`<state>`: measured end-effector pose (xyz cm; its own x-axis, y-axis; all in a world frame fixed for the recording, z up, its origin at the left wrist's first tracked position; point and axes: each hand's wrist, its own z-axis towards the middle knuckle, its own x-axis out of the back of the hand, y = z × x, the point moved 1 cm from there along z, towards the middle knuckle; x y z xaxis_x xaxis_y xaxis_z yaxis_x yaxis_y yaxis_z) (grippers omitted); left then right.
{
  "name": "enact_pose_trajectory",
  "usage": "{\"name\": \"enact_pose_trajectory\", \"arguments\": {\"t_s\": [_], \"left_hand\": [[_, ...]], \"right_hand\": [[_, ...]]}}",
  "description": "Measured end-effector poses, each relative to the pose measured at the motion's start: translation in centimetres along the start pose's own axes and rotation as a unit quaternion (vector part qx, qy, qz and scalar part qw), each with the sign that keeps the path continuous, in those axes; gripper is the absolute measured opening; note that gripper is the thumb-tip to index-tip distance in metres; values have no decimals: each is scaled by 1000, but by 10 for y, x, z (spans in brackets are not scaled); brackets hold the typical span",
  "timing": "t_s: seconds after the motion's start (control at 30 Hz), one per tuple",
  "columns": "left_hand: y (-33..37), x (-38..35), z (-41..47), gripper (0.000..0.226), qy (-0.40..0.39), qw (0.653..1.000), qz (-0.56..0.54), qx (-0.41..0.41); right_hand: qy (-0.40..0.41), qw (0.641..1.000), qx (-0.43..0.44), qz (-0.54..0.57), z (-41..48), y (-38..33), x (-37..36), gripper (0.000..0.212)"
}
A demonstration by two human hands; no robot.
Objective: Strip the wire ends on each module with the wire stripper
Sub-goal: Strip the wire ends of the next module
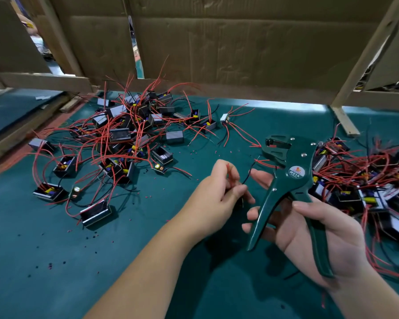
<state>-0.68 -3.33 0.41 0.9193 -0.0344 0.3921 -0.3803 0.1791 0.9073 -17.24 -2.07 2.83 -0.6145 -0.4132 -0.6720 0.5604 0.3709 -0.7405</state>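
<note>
My right hand grips the handles of a dark green wire stripper, whose jaws point up and left above the mat. My left hand pinches a small module, mostly hidden under the fingers, with its red wire sticking up between them and a black wire curving right toward the stripper. A heap of black modules with red wires lies at the back left. A second heap of modules lies at the right.
The work surface is a teal mat dotted with small bits of cut insulation. Cardboard walls and wooden slats close off the back. A wooden strip borders the mat at left.
</note>
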Motion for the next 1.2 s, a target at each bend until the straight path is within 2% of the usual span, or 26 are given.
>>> {"name": "enact_pose_trajectory", "arguments": {"t_s": [0.13, 0.27, 0.37, 0.47, 0.57, 0.77, 0.9, 1.0, 1.2], "left_hand": [[5, 8, 3, 8, 58, 988, -134, 42], [10, 21, 4, 33, 113, 970, -207, 59], [12, 27, 3, 26, 120, 969, -209, 63], [13, 31, 3, 30, 140, 969, -195, 55], [13, 32, 4, 24, 144, 968, -195, 65], [10, 28, 2, 16, 103, 975, -175, 87], [8, 27, 2, 14, 78, 984, -146, 59], [8, 29, 2, 15, 96, 980, -168, 39], [7, 34, 1, 16, 112, 978, -175, 10]], "right_hand": [[45, 999, -6, 8, 2, -1, 0, 75], [115, 990, -86, 8, 2, 1, 3, 70], [81, 985, -143, 49, 1, 4, 1, 84], [2, 982, -169, 81, -2, 2, -3, 77], [-53, 976, -182, 110, -3, 0, -5, 71], [-26, 977, -185, 103, -1, 3, -6, 76], [-17, 978, -187, 94, -1, 3, -4, 78], [-14, 979, -180, 93, 0, 3, -4, 78], [-102, 975, -174, 94, -2, -1, -4, 68]]}}
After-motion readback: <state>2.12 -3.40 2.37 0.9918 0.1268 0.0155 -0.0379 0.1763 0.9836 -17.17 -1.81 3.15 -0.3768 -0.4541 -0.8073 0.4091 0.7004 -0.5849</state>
